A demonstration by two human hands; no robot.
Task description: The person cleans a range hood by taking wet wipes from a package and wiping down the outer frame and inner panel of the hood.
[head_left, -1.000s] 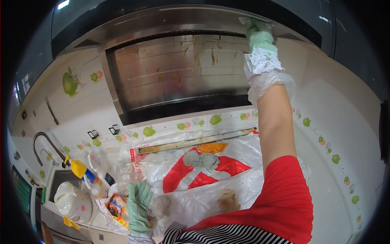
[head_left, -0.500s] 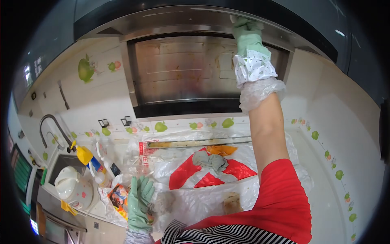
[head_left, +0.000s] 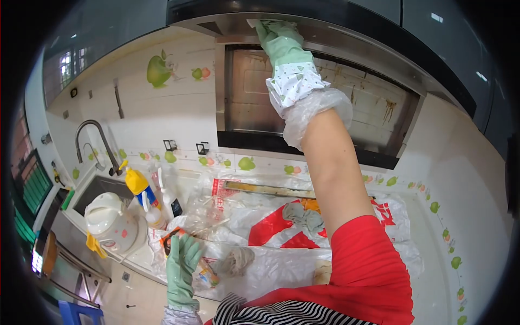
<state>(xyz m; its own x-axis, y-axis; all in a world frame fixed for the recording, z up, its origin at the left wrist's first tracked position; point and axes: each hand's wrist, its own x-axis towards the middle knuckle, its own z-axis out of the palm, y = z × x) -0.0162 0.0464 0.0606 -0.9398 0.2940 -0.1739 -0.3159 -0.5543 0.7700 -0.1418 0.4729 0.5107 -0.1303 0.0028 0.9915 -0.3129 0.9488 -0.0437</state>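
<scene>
My right hand [head_left: 279, 38], in a green rubber glove with a patterned cuff, is raised to the underside of the range hood [head_left: 325, 38]. Its fingers are bent around what looks like a pale cloth [head_left: 252, 23], mostly hidden by the glove and pressed to the metal. Low on the left, my left hand [head_left: 183, 262] wears a matching glove. Its fingers are apart and hold nothing, above the plastic-covered counter beside a colourful packet [head_left: 207, 276]. A crumpled greyish cloth [head_left: 238, 261] lies to its right.
Plastic sheeting [head_left: 281, 265] covers the counter, bearing a grey rag [head_left: 303, 218] and a long greasy metal strip [head_left: 271, 188]. At left stand a yellow-and-blue bottle [head_left: 140, 187], spray bottles [head_left: 154, 216], a white electric pot [head_left: 111, 227] and a sink [head_left: 103, 187].
My right hand has slid left along the hood's underside. The view has turned right-to-left, shifting the scene rightward. My left hand stays low, its fingers a little more curled.
</scene>
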